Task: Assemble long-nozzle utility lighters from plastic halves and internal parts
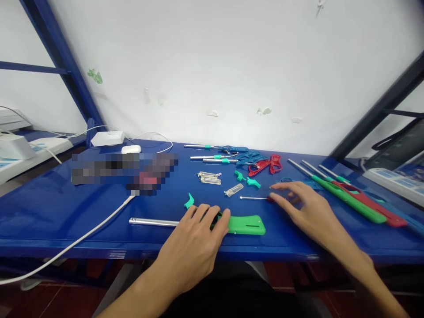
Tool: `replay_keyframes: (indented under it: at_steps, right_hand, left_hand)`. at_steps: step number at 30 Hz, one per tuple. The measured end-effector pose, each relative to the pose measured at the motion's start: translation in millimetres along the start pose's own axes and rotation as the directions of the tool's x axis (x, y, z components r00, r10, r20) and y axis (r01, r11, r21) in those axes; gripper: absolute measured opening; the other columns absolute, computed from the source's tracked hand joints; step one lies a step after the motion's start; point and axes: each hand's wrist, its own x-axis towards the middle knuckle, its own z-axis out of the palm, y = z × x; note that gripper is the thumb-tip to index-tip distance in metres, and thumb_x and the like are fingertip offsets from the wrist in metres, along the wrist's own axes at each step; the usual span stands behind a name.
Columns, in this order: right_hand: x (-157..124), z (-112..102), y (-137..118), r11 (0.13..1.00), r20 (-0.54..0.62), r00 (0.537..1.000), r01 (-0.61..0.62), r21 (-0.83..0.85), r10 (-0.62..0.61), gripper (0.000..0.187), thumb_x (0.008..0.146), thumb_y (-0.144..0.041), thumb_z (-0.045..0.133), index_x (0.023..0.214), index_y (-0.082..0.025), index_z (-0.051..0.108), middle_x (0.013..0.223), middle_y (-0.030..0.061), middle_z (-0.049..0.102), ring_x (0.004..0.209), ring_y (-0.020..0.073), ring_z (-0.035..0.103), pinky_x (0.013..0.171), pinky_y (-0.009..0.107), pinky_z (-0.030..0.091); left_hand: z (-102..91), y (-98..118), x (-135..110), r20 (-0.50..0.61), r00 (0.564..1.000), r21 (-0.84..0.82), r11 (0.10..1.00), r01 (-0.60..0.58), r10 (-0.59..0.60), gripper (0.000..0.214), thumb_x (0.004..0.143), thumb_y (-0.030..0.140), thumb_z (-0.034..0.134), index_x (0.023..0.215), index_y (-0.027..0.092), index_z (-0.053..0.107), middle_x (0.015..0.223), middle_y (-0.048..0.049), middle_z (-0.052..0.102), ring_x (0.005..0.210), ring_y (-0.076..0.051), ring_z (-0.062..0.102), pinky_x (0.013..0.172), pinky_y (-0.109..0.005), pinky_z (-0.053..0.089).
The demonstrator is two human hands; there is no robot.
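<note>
My left hand (195, 240) is closed over the middle of a green long-necked gas lighter (248, 225) lying near the table's front edge. Its metal tube (154, 222) points left, and my fingers hide the trigger area. My right hand (306, 207) hovers by a small screwdriver (253, 198), thumb and fingers apart. The screwdriver's dark red handle is partly hidden under that hand, so contact is unclear. A teal trigger (189, 201) lies just behind the green lighter. Two more teal triggers (253, 182) and a clear fuel tank (233, 190) lie farther back.
At right lie assembled lighters, among them a red one (374, 203). Blue shell halves (251, 157), red shell halves (274, 163) and metal tubes (198, 146) lie along the wall. More clear tanks (209, 178) sit mid-table. A white cable (82, 238) crosses the left side.
</note>
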Motion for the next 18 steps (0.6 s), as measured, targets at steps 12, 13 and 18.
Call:
replay_keyframes:
  at_steps: [12, 13, 18]
  right_hand:
    - [-7, -23, -6, 0.96, -0.17, 0.972, -0.116, 0.256, 0.163, 0.037, 0.083, -0.061, 0.079, 0.096, -0.026, 0.075, 0.087, 0.0029, 0.075, 0.071, 0.0222, 0.067, 0.062, 0.034, 0.052]
    - [-9, -28, -12, 0.928, -0.206, 0.956, -0.125, 0.352, 0.207, 0.035, 0.082, -0.059, 0.081, 0.093, -0.027, 0.075, 0.08, 0.0022, 0.071, 0.065, 0.0205, 0.061, 0.057, 0.033, 0.048]
    - [-17, -35, -41, 0.824, -0.386, 0.884, 0.003, 0.567, 0.263, 0.027, 0.094, -0.057, 0.07, 0.092, -0.03, 0.07, 0.067, 0.0002, 0.053, 0.057, 0.0191, 0.047, 0.049, 0.035, 0.034]
  left_hand:
    - [2.6, 0, -1, -0.019, 1.0, -0.006, 1.0, -0.007, 0.007, 0.041, 0.107, 0.011, 0.041, 0.143, 0.009, 0.058, 0.124, -0.0163, 0.071, 0.109, -0.035, 0.066, 0.094, -0.054, 0.055]
    - [2.9, 0, -1, -0.022, 1.0, -0.007, 1.0, -0.007, 0.007, 0.04, 0.107, 0.012, 0.041, 0.143, 0.009, 0.059, 0.123, -0.0163, 0.071, 0.109, -0.035, 0.066, 0.093, -0.054, 0.055]
    - [3.2, -1, -1, -0.012, 1.0, 0.002, 1.0, -0.005, 0.005, 0.041, 0.105, 0.011, 0.045, 0.143, 0.009, 0.058, 0.125, -0.0162, 0.07, 0.11, -0.035, 0.065, 0.095, -0.054, 0.055]
